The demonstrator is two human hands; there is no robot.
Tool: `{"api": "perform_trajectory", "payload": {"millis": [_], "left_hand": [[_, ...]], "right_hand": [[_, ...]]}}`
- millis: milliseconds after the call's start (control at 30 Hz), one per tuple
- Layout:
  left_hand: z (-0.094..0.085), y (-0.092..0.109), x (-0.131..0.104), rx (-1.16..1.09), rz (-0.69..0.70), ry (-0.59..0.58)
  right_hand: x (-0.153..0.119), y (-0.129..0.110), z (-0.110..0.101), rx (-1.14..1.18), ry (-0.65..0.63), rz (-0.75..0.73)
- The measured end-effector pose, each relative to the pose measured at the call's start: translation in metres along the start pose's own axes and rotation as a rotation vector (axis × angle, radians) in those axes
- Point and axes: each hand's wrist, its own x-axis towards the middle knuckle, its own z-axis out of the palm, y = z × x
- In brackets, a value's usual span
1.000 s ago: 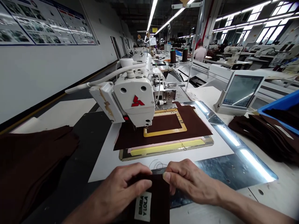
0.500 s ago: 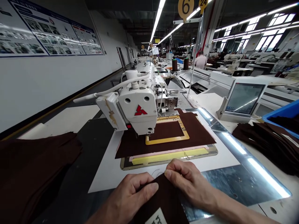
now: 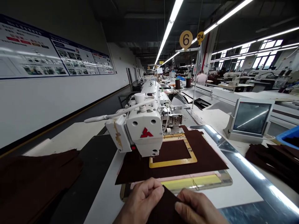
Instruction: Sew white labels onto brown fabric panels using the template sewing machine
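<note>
Between my two hands, at the bottom of the head view, is a dark brown fabric piece [image 3: 164, 205]. My left hand [image 3: 144, 199] pinches its left edge between thumb and fingers. On the other edge, my right hand [image 3: 195, 205] grips the cloth, lower down. Just beyond them, a larger brown fabric panel [image 3: 210, 155] lies flat under a yellow rectangular frame [image 3: 174, 162]. The white sewing machine head [image 3: 146, 130] stands over the frame's left part. A loose thread [image 3: 195, 184] lies on a yellow strip [image 3: 205, 180] in front of the panel.
Brown fabric [image 3: 39, 177] lies at the left, and stacked brown pieces [image 3: 273, 165] sit at the right beside a blue bin [image 3: 288, 137]. A screen unit [image 3: 251, 119] stands at the right. Thread cones [image 3: 177, 84] are farther back. A person [image 3: 201, 77] is in the distance.
The view has tilted up, so the machine appears lower. My right hand has slid down the cloth's edge, and my left hand now sits higher than it. The white label has left view.
</note>
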Motion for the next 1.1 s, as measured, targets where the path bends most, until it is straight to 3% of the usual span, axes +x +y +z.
{"api": "perform_trajectory", "payload": {"millis": [67, 133, 167, 267, 367, 433, 533, 867, 1100], "left_hand": [[-0.006, -0.008, 0.009, -0.001, -0.042, 0.003], [-0.017, -0.017, 0.014, 0.090, -0.020, 0.086], [-0.023, -0.021, 0.015, 0.181, 0.045, 0.147], [-0.040, -0.030, 0.018, 0.502, 0.371, 0.277], [-0.050, -0.035, 0.022, 0.714, 0.596, 0.275], [-0.051, -0.038, 0.027, 0.814, 0.663, 0.246], [-0.050, -0.042, 0.035, 0.924, 0.723, 0.222], [-0.050, -0.051, 0.042, 1.040, 0.720, 0.212], [-0.049, -0.050, 0.042, 1.070, 0.679, 0.176]], "right_hand": [[0.018, -0.011, -0.028, -0.159, -0.005, -0.045], [0.046, -0.026, -0.064, -0.343, -0.078, -0.040], [0.063, -0.033, -0.083, -0.452, -0.167, -0.021], [0.124, -0.043, -0.131, -0.542, -0.234, -0.012], [0.180, -0.043, -0.152, -0.654, -0.259, -0.035], [0.205, -0.041, -0.153, -0.714, -0.260, -0.059], [0.222, -0.037, -0.144, -0.768, -0.242, -0.108], [0.218, -0.021, -0.132, -0.865, -0.102, -0.206], [0.214, -0.026, -0.119, -0.922, -0.053, -0.175]]}}
